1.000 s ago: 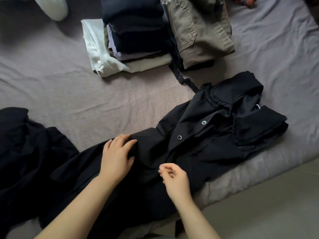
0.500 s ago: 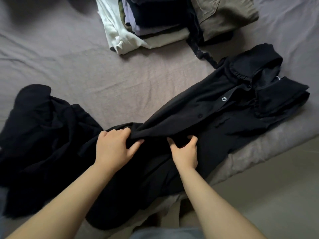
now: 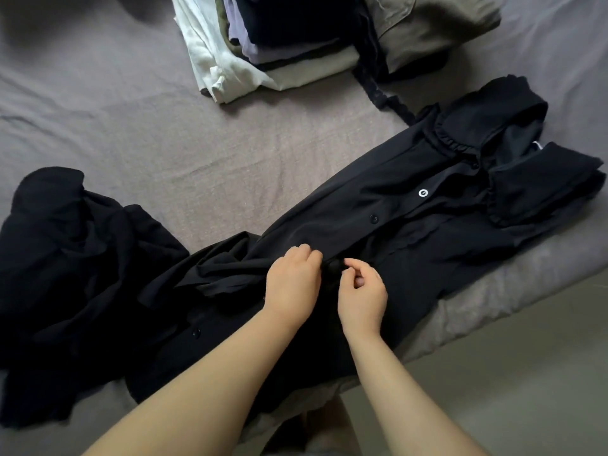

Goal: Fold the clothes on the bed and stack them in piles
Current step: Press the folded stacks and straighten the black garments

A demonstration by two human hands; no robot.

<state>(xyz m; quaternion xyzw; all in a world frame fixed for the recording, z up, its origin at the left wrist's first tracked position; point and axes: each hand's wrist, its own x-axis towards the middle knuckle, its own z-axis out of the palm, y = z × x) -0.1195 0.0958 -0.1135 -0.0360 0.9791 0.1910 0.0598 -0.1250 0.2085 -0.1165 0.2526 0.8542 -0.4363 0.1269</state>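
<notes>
A long black buttoned dress (image 3: 394, 205) with a ruffled collar lies diagonally across the grey bed (image 3: 164, 143), collar at the right, skirt bunched at the left. My left hand (image 3: 292, 286) grips a fold of the black fabric at the dress's waist, fingers curled over it. Just right of it, my right hand (image 3: 362, 292) pinches the same black fabric between thumb and fingertips. The two hands almost touch. A stack of folded clothes (image 3: 269, 44) in white, lilac, dark and beige sits at the top centre.
A folded olive-brown garment (image 3: 434, 24) lies right of the stack, with a black strap (image 3: 378, 90) trailing from it toward the dress. The bed's edge runs diagonally at the lower right, with pale floor (image 3: 526, 373) beyond it.
Both hands moved right along the dress and closer together. The right hand went from flat on the fabric to pinching it. The view shifted, so the piles sit higher in frame.
</notes>
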